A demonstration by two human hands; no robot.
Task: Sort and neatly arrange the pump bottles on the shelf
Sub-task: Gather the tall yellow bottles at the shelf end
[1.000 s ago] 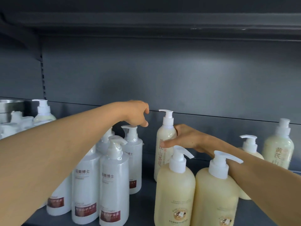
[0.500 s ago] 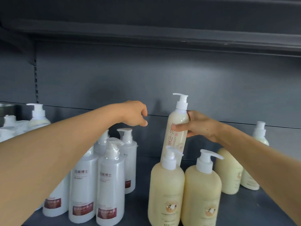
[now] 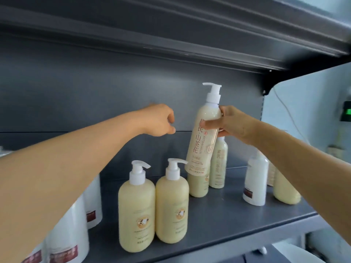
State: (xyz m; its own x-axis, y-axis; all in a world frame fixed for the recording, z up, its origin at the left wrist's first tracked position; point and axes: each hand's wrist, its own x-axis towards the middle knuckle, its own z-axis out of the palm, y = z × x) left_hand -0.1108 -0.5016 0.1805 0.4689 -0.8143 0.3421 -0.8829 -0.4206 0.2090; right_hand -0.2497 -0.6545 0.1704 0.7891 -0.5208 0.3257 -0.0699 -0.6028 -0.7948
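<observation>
Nearest the camera, lower left of the frame, the white bottles (image 3: 66, 242) sit in a blurry cluster, and just past them two squat cream pump bottles (image 3: 153, 211) stand side by side at bottom centre on the grey shelf (image 3: 228, 221). Further in, mid-frame, the right hand (image 3: 230, 124) has fingers and thumb wrapped round the shoulder of the tall slim bottle (image 3: 203, 137), which is lifted clear of the shelf and tilted. Its matching slim bottle (image 3: 218, 164) stands right behind. The left hand (image 3: 160, 120) hangs in the air, fingers loosely curled, holding nothing. My take: straighten it upright first, then set it down beside its twin, pump facing the same way, watching those nozzles below.
</observation>
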